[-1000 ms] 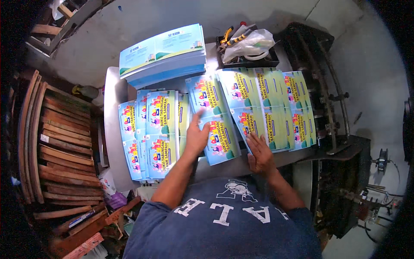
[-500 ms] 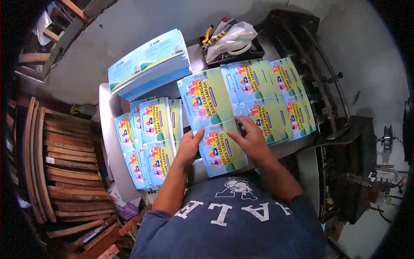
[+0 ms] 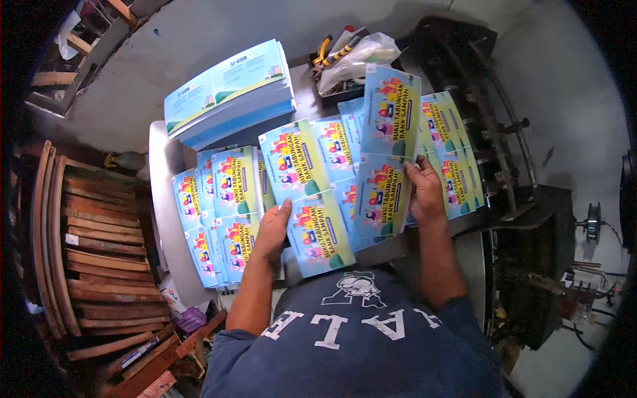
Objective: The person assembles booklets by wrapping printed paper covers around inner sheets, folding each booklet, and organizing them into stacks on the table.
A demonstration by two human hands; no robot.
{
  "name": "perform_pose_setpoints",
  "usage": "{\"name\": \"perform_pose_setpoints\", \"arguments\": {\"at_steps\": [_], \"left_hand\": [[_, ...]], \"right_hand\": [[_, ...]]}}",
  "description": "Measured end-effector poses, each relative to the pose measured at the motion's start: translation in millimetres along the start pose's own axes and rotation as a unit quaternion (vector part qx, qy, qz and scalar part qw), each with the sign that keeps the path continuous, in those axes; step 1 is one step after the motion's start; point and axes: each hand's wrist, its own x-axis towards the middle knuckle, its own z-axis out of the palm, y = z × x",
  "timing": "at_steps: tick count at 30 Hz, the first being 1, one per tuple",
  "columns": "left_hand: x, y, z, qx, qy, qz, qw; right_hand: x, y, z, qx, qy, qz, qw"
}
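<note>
My left hand (image 3: 271, 231) grips the left edge of a long uncut double booklet (image 3: 306, 199), with two colourful covers one above the other. In my right hand (image 3: 427, 192) is another double booklet (image 3: 383, 162), pinched at its right edge and tilted up over the right piles. The two booklets are apart at the top and overlap or come close near the bottom. Overlapping booklets (image 3: 232, 186) lie left of my left hand. More booklets (image 3: 451, 149) are spread beyond my right hand, partly hidden by the held one.
A tall stack of blue-covered booklets (image 3: 229, 89) stands at the far left of the grey table (image 3: 161, 159). Behind is a dark box (image 3: 332, 96) with pliers and a plastic bag. A dark metal machine frame (image 3: 494, 126) borders the right; wooden slats (image 3: 109, 245) stand left.
My right hand has lifted a double booklet off to the right and tilted it. My left hand has shifted slightly left, still holding the other one.
</note>
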Motion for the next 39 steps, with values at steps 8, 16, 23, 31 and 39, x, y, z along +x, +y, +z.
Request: {"name": "perform_pose_setpoints", "arguments": {"at_steps": [8,16,23,31,39], "left_hand": [[5,-5,-5,0.007,0.002,-0.006,1.000],[3,2,9,0.005,0.002,-0.003,1.000],[1,6,15,-0.007,0.092,-0.060,0.994],[0,11,39,0.506,0.168,0.135,0.835],[-18,38,68,0.222,0.113,0.178,0.952]], "right_hand": [[-11,-16,1,0.058,-0.014,0.033,0.998],[-12,20,31,-0.185,-0.036,0.041,0.981],[-26,61,60,-0.309,-0.167,0.108,0.930],[-21,52,42,-0.234,-0.102,0.103,0.961],[-46,10,83,-0.228,-0.151,0.011,0.962]]}}
